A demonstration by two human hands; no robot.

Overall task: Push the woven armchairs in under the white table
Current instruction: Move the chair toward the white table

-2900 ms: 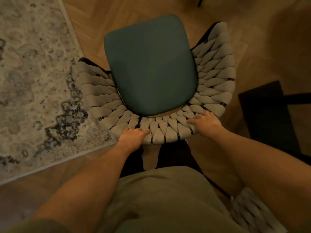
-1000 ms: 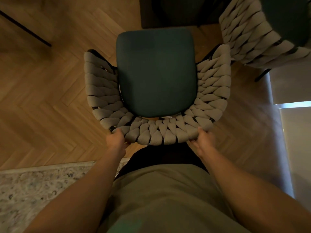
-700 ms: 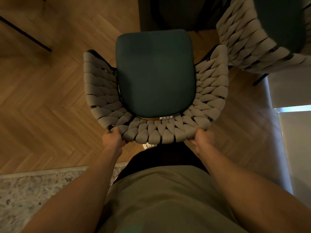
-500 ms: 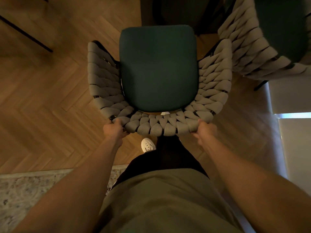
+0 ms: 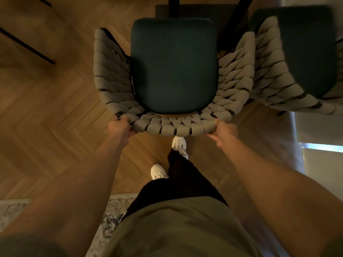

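A woven armchair with grey braided back and arms and a dark green seat cushion stands right in front of me, seen from above. My left hand grips the left end of its curved backrest. My right hand grips the right end of the same backrest. Dark table legs rise just beyond the seat's front edge. The white tabletop itself is not in view.
A second woven armchair stands close on the right, its arm touching or nearly touching the first chair. Herringbone wood floor spreads left. A patterned rug lies under me. My white shoes stand behind the chair. A thin black leg crosses upper left.
The chair has slid forward, away from me, toward the dark table legs. My arms have stretched out and both feet have come into view behind it.
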